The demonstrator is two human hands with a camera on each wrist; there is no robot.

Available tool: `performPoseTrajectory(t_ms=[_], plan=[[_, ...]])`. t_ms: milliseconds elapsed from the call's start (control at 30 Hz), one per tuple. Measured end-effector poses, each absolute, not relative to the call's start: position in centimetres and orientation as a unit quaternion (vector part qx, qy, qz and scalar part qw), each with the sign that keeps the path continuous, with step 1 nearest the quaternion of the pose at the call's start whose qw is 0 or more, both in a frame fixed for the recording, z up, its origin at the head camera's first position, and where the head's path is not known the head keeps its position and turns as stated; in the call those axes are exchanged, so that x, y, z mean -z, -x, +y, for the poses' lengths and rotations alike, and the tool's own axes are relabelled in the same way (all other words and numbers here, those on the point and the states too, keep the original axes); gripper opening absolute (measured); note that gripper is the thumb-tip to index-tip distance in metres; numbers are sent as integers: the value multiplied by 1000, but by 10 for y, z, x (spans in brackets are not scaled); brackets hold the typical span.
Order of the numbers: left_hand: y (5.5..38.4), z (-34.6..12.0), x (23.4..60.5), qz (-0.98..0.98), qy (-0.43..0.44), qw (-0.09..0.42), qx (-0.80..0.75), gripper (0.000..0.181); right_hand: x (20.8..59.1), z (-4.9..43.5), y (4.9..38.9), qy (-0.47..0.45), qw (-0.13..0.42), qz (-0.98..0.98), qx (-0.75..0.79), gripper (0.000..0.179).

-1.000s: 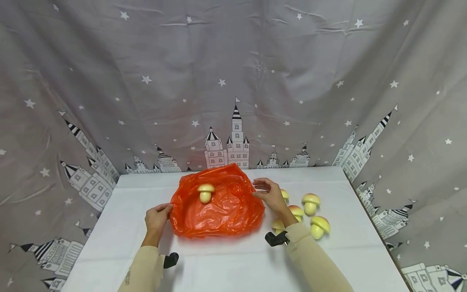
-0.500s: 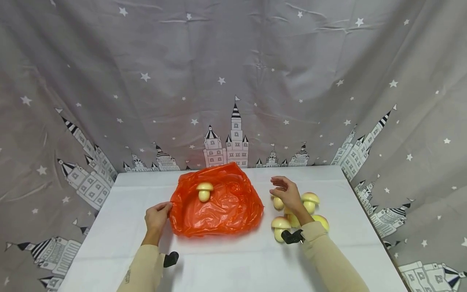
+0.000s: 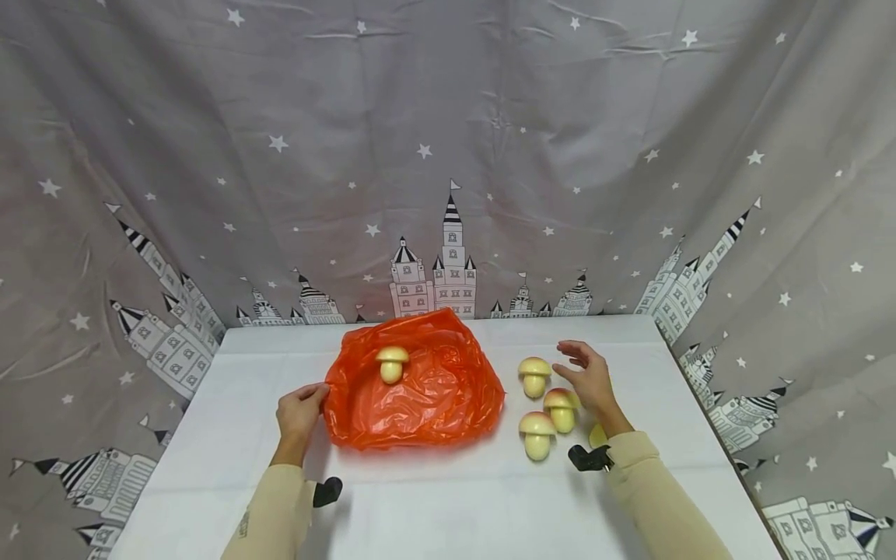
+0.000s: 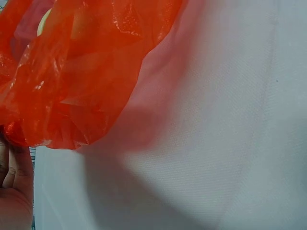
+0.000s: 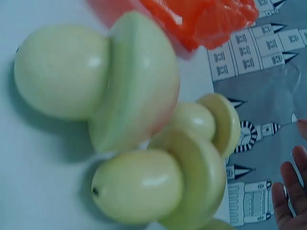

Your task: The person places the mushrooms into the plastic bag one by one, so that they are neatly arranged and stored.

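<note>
Centre of the head view: a red bag (image 3: 427,412) is lying with its mouth facing up; its left rim is being pinched by the left hand (image 3: 299,416). One bagged mushroom (image 3: 392,364) is being contained in its upper-left part. Right of centre, the right hand (image 3: 593,381) is being held with fingers loosely bent and thumb apart; nothing is being gripped. To its left and lower left, an upper mushroom (image 3: 534,377), a middle mushroom (image 3: 561,410) and a lower mushroom (image 3: 537,435) are being borne by the white table (image 3: 448,513).

Handling (judged): the mushrooms are being taken as light, rigid, smooth, somewhat slippery, best held round the stem or under the cap. The film is being taken as limp, easily crumpled, best held by its rim.

Obscured: a fourth mushroom (image 3: 598,435) is being mostly covered by the right forearm. In the left wrist view, the left fingertips are being hidden by film; in the right wrist view, the right hand is being cut off at the right edge.
</note>
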State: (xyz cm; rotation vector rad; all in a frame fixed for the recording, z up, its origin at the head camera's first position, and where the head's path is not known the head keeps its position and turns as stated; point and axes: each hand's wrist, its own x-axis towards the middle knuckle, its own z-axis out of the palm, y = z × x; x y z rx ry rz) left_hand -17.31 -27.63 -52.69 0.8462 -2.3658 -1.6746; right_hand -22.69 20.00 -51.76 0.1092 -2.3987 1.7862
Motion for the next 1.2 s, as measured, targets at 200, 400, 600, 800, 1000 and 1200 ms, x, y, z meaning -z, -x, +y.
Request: performPoseTrajectory(t_ms=[200, 400, 600, 800, 1000, 1200], plan=[[173, -276, 525, -775, -276, 55, 565, 36, 521, 219, 225, -32, 91, -829, -550, 41], [172, -276, 522, -777, -279, 51, 562, 37, 525, 235, 225, -7, 80, -846, -527, 43], [173, -276, 523, -780, -278, 51, 558, 36, 532, 247, 224, 12, 66, -857, -511, 45], [173, -273, 525, -785, -278, 46, 552, 36, 537, 253, 221, 35, 30, -866, -499, 47], [172, -272, 526, -787, -281, 40, 548, 38, 542, 256, 221, 47, 4, -864, -501, 47], [173, -272, 527, -788, -276, 36, 550, 37, 545, 259, 220, 42, 7, -867, -497, 48]])
